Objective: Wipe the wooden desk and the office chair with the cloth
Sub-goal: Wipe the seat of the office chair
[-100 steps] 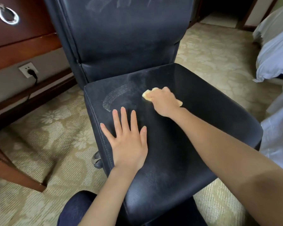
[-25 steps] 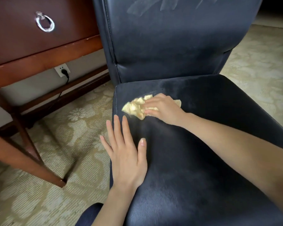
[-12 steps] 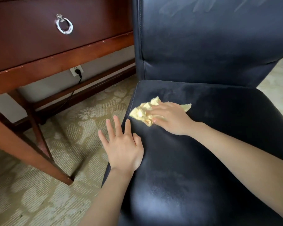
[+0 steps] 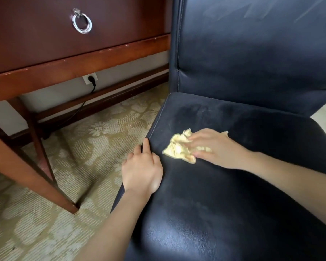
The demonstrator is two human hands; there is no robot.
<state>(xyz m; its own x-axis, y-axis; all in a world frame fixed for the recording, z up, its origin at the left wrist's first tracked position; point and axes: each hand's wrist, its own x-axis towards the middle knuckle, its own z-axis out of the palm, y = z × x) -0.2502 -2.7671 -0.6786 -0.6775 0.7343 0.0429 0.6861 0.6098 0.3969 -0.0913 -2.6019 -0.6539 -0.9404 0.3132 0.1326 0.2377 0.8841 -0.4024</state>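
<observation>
Head view — cloth (image 4: 177, 150) under flat right fingers (image 4: 197, 136); left fingers (image 4: 146, 146) grip seat (image 4: 233, 194) edge.

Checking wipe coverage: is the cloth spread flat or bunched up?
Bunched: the cloth shows crumpled ridges, pressed on the chair seat by the right hand.

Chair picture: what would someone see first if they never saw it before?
The bright yellow cloth jumps out, crumpled on the dark chair seat near its left edge, with the right hand pressing on it. The left hand holds the seat's left edge just beside it. At the top left, a shiny ring handle hangs on the brown desk drawer.
</observation>
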